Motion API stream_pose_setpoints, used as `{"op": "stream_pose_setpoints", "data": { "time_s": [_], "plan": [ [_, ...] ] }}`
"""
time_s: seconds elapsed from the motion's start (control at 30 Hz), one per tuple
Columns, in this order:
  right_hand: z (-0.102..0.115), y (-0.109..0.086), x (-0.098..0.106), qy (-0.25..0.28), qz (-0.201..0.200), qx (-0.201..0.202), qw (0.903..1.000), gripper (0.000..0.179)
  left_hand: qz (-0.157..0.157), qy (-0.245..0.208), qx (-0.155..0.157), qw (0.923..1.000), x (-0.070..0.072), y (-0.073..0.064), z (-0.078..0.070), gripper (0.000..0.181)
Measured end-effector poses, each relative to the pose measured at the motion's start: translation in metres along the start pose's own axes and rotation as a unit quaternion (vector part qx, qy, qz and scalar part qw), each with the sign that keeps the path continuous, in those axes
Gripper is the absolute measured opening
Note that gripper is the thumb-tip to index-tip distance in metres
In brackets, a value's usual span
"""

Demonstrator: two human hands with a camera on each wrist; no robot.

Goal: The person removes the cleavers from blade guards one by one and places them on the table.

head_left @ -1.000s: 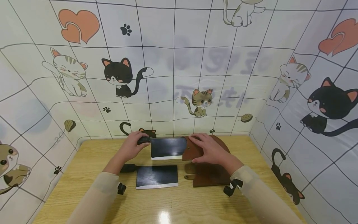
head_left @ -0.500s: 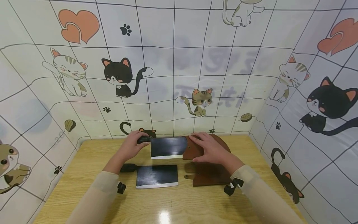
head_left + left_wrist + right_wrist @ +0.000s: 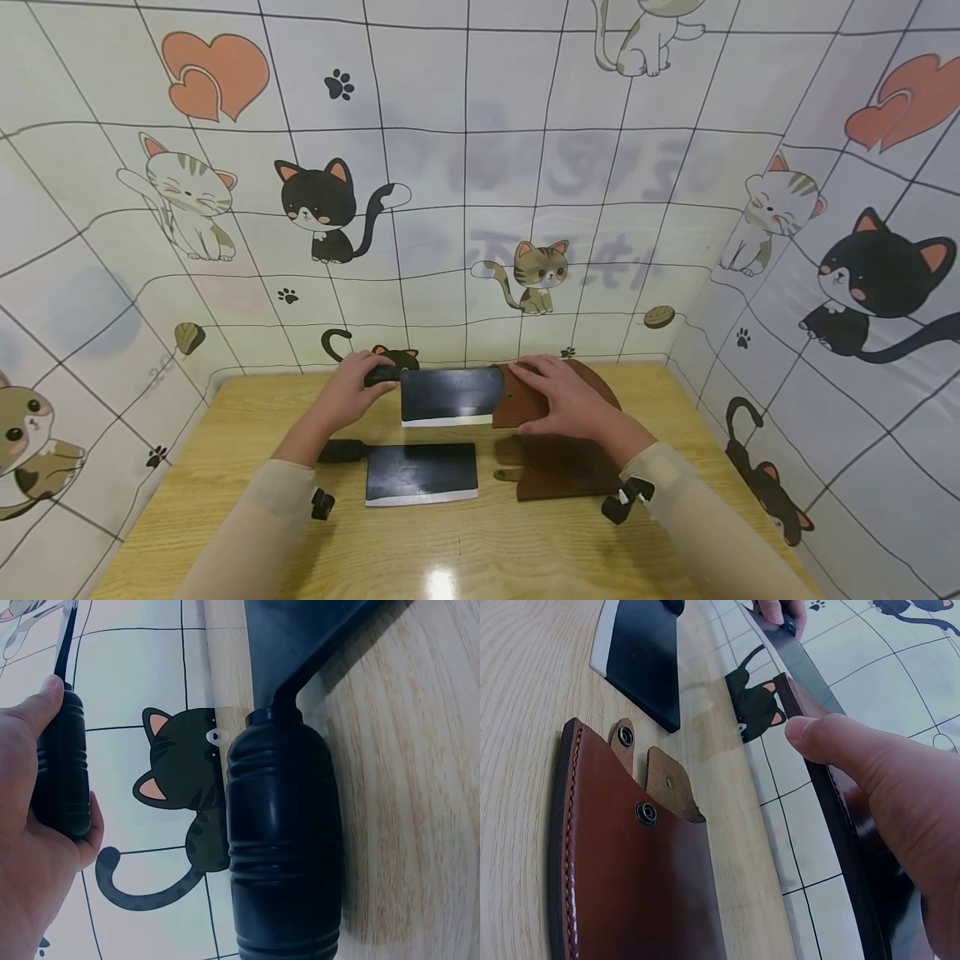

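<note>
My left hand (image 3: 351, 392) grips the black ribbed handle (image 3: 64, 765) of a cleaver (image 3: 450, 396), raised near the back of the table with its pale cutting edge down. The far end of the dark blade sits in the mouth of a brown leather sheath (image 3: 517, 407). My right hand (image 3: 564, 402) holds that sheath, thumb on its near face in the right wrist view. Below them lies a second cleaver (image 3: 422, 473), handle to the left. To its right is another brown sheath (image 3: 573, 473), its snap strap (image 3: 622, 742) and flap (image 3: 669, 784) unfastened.
The light wooden table (image 3: 420, 542) meets a tiled-pattern wall covering (image 3: 427, 292) with cartoon cats right behind both hands. More of the covering rises on the left and right sides. The two lying things fill the middle of the table.
My left hand and the cleaver have shifted slightly left, and the held sheath slightly right, so a little more blade shows. The lying cleaver and sheath stay put.
</note>
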State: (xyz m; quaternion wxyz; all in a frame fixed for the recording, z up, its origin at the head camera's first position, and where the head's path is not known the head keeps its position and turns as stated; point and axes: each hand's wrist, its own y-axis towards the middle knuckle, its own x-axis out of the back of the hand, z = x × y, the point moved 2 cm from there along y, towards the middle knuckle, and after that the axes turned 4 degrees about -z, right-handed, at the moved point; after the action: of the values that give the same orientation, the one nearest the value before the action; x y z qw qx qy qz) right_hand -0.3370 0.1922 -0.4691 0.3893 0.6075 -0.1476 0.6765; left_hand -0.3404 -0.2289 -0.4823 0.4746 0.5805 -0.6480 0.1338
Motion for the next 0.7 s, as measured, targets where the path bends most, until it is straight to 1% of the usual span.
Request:
{"op": "stream_pose_setpoints", "data": {
  "time_s": [0.3,0.5,0.7],
  "plan": [
    [0.0013,0.0,0.001,0.013,-0.008,0.001,0.9999,0.11,0.001,-0.002,0.001,1.0,0.0008,-0.0008,0.0009,0.037],
    [-0.0018,-0.0003,-0.0009,0.005,-0.004,0.0,1.0,0.111,-0.003,-0.003,-0.001,1.0,0.0009,-0.0007,0.0019,0.037],
    [-0.0054,-0.0006,-0.0014,0.014,-0.016,0.006,0.9998,0.11,-0.005,-0.006,0.002,1.0,0.0018,-0.0014,0.0055,0.037]
  ]
}}
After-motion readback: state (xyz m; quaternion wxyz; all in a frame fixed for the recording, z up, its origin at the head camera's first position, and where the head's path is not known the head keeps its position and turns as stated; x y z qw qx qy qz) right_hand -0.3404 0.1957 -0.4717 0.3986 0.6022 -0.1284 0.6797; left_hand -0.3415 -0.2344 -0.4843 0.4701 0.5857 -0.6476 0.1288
